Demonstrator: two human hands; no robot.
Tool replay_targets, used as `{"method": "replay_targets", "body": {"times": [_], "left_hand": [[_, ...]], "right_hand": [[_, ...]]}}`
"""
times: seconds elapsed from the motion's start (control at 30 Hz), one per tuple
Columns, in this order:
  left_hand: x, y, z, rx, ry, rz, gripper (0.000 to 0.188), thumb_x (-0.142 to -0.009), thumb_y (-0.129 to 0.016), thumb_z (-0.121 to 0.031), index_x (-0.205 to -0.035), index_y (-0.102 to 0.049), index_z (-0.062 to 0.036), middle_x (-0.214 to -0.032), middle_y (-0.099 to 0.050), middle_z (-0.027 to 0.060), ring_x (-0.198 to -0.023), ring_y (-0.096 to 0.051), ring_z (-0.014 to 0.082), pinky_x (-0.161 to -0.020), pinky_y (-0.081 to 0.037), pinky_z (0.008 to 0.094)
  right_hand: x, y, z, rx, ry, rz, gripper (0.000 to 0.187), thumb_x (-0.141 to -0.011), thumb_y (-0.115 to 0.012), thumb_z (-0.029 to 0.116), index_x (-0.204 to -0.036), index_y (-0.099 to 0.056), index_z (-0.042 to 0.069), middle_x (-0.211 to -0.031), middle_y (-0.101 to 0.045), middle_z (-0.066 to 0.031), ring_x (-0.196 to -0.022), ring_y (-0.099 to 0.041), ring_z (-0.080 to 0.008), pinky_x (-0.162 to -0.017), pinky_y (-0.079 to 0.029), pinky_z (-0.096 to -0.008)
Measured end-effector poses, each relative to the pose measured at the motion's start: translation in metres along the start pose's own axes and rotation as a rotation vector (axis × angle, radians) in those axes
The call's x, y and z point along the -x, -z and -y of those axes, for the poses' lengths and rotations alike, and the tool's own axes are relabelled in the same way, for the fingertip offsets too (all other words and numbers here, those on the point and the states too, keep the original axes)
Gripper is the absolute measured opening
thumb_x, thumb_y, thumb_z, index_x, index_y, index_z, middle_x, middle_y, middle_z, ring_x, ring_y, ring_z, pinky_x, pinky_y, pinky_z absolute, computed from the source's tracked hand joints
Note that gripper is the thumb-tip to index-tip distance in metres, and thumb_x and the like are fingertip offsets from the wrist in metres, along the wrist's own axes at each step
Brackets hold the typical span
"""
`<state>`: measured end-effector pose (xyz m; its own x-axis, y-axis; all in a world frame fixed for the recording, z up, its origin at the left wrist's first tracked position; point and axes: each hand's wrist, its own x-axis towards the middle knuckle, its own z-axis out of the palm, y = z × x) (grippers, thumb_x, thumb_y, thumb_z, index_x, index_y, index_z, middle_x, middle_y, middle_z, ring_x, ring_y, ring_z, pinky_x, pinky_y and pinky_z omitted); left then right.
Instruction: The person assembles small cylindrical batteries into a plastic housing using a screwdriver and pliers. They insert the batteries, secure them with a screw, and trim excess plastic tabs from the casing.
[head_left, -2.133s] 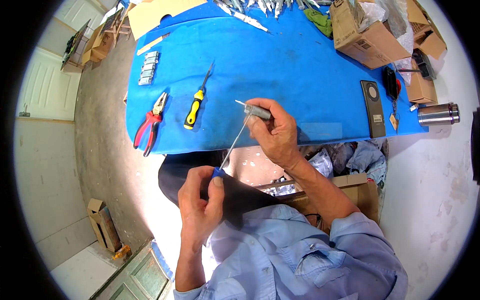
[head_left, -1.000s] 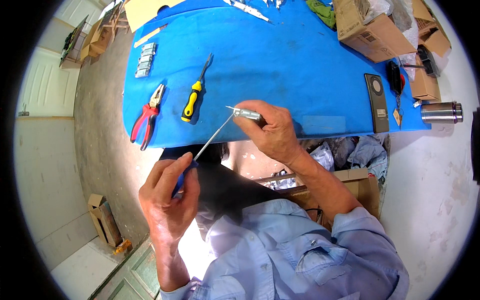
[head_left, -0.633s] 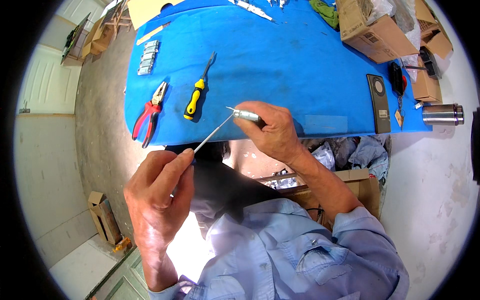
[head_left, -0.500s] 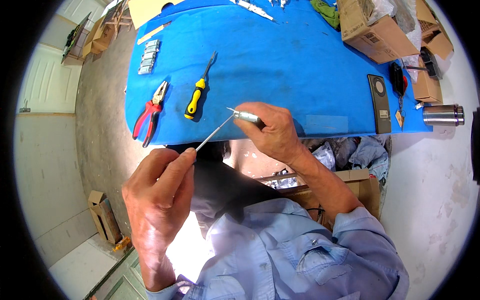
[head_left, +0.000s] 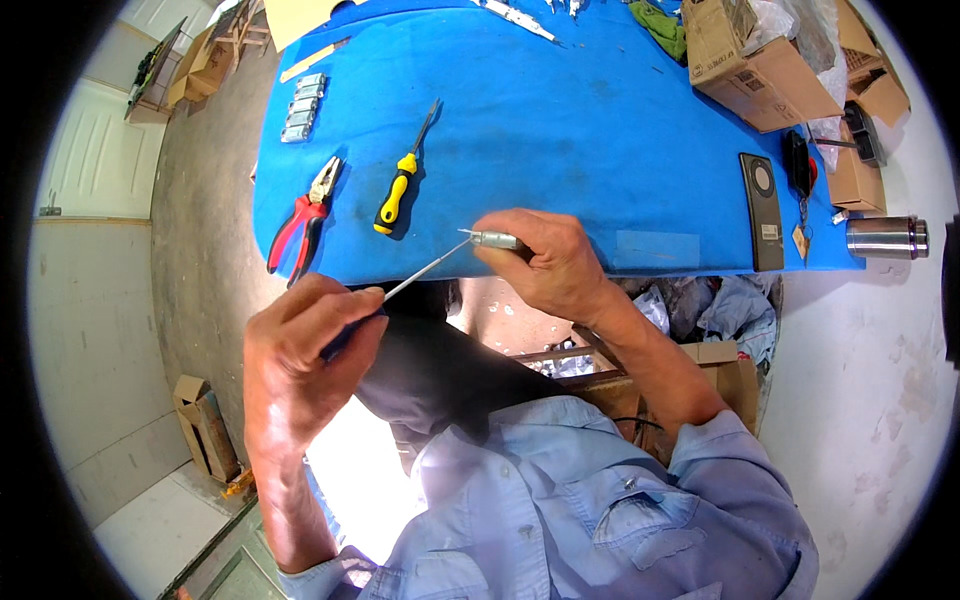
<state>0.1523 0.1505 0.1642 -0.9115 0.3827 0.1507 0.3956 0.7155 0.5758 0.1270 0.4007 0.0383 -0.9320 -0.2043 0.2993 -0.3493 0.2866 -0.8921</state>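
My left hand (head_left: 312,345) is closed round the dark blue handle of a thin screwdriver (head_left: 428,270). Its silvery shaft slants up to the right, and the tip meets the end of a small metal cylinder-shaped part (head_left: 494,240). That part is gripped between the thumb and fingers of my right hand (head_left: 550,262), just over the table's near edge. A thin prong juts from the part's left end. Beyond my left hand lie red-and-black pliers (head_left: 308,222) and a yellow-and-black screwdriver (head_left: 402,188).
A blue cloth covers the table (head_left: 560,130). Several small metal parts (head_left: 303,108) line up at its left. On the right are a cardboard box (head_left: 765,85), a dark flat device (head_left: 762,210), keys (head_left: 801,240) and a steel flask (head_left: 886,238). An open carton (head_left: 725,385) stands below the edge.
My left fingers have shifted their hold on the screwdriver, so more of the blue handle shows. The shaft lies slightly flatter. My right hand stays almost in place with the metal part.
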Motion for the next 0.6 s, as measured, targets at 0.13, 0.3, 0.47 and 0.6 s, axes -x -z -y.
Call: {"method": "replay_targets", "body": {"times": [0.13, 0.3, 0.47, 0.6], "left_hand": [[-0.001, -0.001, 0.016, 0.149, 0.064, 0.001, 0.023, -0.074, -0.081, 0.007, -0.095, -0.076, -0.0022, -0.080, -0.065, 0.0053, -0.071, -0.064, 0.0145, -0.060, -0.048, 0.0276], [0.003, -0.008, 0.033, 0.303, 0.114, 0.006, 0.022, -0.076, -0.081, 0.006, -0.096, -0.077, -0.0011, -0.079, -0.066, 0.0038, -0.070, -0.061, 0.0120, -0.061, -0.044, 0.0267], [0.005, -0.013, 0.047, 0.413, 0.154, 0.014, 0.019, -0.077, -0.081, 0.005, -0.095, -0.077, -0.0006, -0.079, -0.067, 0.0038, -0.070, -0.060, 0.0113, -0.063, -0.042, 0.0263], [0.006, -0.015, 0.058, 0.520, 0.213, 0.046, 0.017, -0.079, -0.080, 0.004, -0.095, -0.077, -0.0007, -0.081, -0.068, 0.0028, -0.072, -0.060, 0.0097, -0.065, -0.043, 0.0249]], "right_hand": [[-0.003, 0.005, 0.002, -0.002, -0.017, 0.047, 0.015, -0.086, -0.076, 0.006, -0.099, -0.071, 0.002, -0.082, -0.070, -0.0144, -0.065, -0.065, -0.0247, -0.058, -0.049, -0.0336], [-0.005, 0.008, 0.006, -0.051, -0.106, 0.097, 0.015, -0.087, -0.075, 0.006, -0.101, -0.071, 0.001, -0.079, -0.070, -0.0129, -0.063, -0.063, -0.0184, -0.057, -0.048, -0.0319], [-0.005, 0.009, 0.003, -0.094, -0.141, 0.116, 0.015, -0.089, -0.074, 0.006, -0.102, -0.073, 0.000, -0.079, -0.069, -0.0042, -0.065, -0.057, -0.0061, -0.056, -0.046, -0.0251], [-0.005, 0.010, 0.004, -0.092, -0.157, 0.131, 0.014, -0.089, -0.074, 0.006, -0.102, -0.073, 0.001, -0.076, -0.067, -0.0025, -0.064, -0.056, -0.0055, -0.056, -0.045, -0.0246]]}}
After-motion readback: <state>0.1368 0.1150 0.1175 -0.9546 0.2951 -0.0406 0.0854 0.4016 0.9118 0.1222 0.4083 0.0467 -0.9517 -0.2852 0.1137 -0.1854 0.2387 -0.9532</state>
